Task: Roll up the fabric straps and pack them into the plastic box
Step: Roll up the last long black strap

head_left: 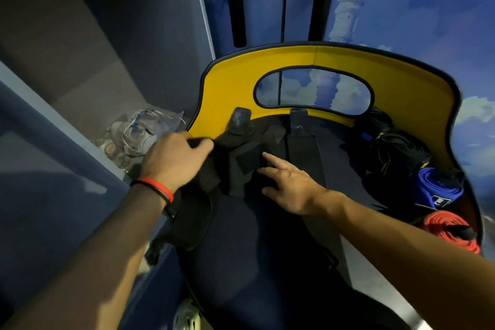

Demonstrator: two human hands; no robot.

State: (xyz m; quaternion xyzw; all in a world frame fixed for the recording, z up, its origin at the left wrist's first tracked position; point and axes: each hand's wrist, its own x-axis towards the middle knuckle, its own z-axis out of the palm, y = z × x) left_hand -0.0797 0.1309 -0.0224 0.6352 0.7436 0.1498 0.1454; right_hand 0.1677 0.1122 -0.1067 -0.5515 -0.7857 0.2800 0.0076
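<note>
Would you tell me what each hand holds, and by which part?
Left hand grips the black fabric at its left edge; right hand only touches it, fingers straight.

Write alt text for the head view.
Two hands handle crumpled black fabric on a yellow-backed seat: the left hand grips it, the right hand touches it with straight fingers. A black roll, blue roll and red roll of strap lie to the right.
</note>
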